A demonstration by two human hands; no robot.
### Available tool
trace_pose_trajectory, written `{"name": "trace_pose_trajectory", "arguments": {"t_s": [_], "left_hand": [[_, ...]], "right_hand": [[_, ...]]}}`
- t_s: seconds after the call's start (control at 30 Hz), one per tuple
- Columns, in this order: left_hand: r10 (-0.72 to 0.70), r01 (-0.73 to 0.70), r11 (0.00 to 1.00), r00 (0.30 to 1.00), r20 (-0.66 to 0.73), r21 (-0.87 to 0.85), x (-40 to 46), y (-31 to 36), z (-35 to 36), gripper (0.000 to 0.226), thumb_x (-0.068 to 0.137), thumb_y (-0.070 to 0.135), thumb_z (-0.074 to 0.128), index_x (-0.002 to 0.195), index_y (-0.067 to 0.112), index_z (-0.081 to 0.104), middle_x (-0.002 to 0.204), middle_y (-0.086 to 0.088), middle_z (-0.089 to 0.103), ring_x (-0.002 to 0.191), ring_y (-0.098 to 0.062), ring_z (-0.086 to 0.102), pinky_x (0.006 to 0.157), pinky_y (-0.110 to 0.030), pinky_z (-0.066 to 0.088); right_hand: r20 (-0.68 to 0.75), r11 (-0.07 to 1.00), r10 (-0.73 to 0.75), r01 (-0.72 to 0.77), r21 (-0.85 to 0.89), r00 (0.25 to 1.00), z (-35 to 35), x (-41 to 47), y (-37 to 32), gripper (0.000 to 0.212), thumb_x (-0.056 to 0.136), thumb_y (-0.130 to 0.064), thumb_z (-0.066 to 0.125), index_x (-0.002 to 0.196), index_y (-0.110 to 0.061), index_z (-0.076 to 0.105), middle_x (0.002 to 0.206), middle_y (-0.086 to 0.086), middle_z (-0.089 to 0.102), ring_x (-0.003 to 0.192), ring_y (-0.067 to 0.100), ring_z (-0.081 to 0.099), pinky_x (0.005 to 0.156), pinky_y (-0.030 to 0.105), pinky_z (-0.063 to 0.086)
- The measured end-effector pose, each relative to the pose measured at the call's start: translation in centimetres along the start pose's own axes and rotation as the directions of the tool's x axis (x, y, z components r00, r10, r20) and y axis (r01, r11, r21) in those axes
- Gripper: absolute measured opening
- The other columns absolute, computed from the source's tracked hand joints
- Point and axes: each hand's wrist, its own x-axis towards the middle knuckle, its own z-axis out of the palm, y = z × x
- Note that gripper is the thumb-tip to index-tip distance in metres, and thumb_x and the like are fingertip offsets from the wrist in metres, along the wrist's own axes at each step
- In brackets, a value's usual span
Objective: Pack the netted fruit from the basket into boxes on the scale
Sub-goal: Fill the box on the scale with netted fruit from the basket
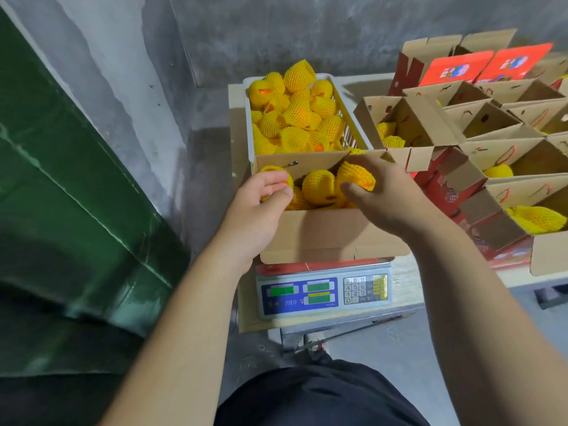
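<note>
Your left hand [264, 192] and right hand [378, 192] each cup a netted fruit [356, 176]; the foam is soft and grippy, so hold around the middle, gently.

Both forearms [190, 318] are bare, with no sleeves, watch or rings showing. Black shorts [319, 395] cover the lap at the bottom edge.

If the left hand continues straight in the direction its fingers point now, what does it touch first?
The left hand, holding a yellow foam-netted fruit, points right across the open brown cardboard box. It would probably first meet the netted fruit in the box's middle, though depth is uncertain.
</note>
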Motion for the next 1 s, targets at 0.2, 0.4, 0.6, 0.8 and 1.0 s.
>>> {"name": "trace_pose_trajectory", "arguments": {"t_s": [0.2, 0.4, 0.6, 0.8, 1.0], "left_hand": [[0.037, -0.036, 0.997, 0.999, -0.003, 0.067, 0.1, -0.7, 0.0, 0.03, 0.106, 0.022, 0.06, 0.135, 0.029, 0.063, 0.129, 0.007, 0.068, 0.115, -0.003, 0.064, 0.097, -0.019, 0.049], [0.048, -0.047, 0.994, 0.999, -0.01, 0.095, -0.1, -1.9, 0.4, 0.027, 0.105, 0.024, 0.062, 0.132, 0.029, 0.065, 0.128, 0.007, 0.069, 0.116, 0.002, 0.063, 0.09, -0.013, 0.046], [0.08, -0.074, 0.99, 0.996, -0.046, 0.121, 0.1, -2.3, 0.5, 0.023, 0.104, 0.025, 0.062, 0.126, 0.033, 0.068, 0.124, 0.01, 0.07, 0.116, 0.0, 0.063, 0.092, -0.018, 0.048], [0.095, -0.06, 0.986, 0.971, -0.222, 0.158, 1.5, -3.3, 0.2, 0.032, 0.101, 0.024, 0.063, 0.132, 0.033, 0.063, 0.133, 0.009, 0.061, 0.119, -0.006, 0.059, 0.098, -0.027, 0.051], [-0.135, 0.161, 0.978, 0.974, -0.183, 0.135, 2.8, -5.2, -0.4, 0.072, 0.1, 0.038, 0.066, 0.16, 0.039, 0.027, 0.146, 0.014, 0.041, 0.124, -0.008, 0.048, 0.096, -0.033, 0.043]], "right_hand": [[0.102, 0.988, -0.128, 0.118, 0.098, 0.987, 1.1, -1.7, -3.1, 0.046, 0.1, -0.029, 0.065, 0.145, -0.022, 0.058, 0.144, -0.003, 0.061, 0.132, 0.012, 0.053, 0.101, 0.024, 0.043], [0.215, 0.954, -0.215, 0.158, 0.254, 0.953, 2.3, -2.5, -3.7, 0.044, 0.102, -0.019, 0.065, 0.144, -0.011, 0.057, 0.14, 0.003, 0.063, 0.131, 0.014, 0.058, 0.112, 0.037, 0.047], [0.206, 0.943, -0.213, 0.145, 0.301, 0.955, 2.2, -2.8, -2.9, 0.041, 0.102, -0.021, 0.065, 0.142, -0.012, 0.059, 0.134, 0.002, 0.066, 0.126, 0.01, 0.061, 0.109, 0.038, 0.051], [0.12, 0.961, -0.078, 0.043, 0.273, 0.99, 1.3, -2.0, -1.0, 0.038, 0.102, -0.024, 0.063, 0.14, -0.018, 0.062, 0.134, -0.001, 0.066, 0.125, 0.015, 0.062, 0.106, 0.039, 0.053], [-0.059, 0.991, 0.118, -0.113, 0.078, 0.991, 0.1, -0.1, 2.3, 0.044, 0.097, -0.028, 0.064, 0.141, -0.021, 0.058, 0.143, 0.007, 0.06, 0.13, 0.029, 0.055, 0.108, 0.05, 0.047]]}}
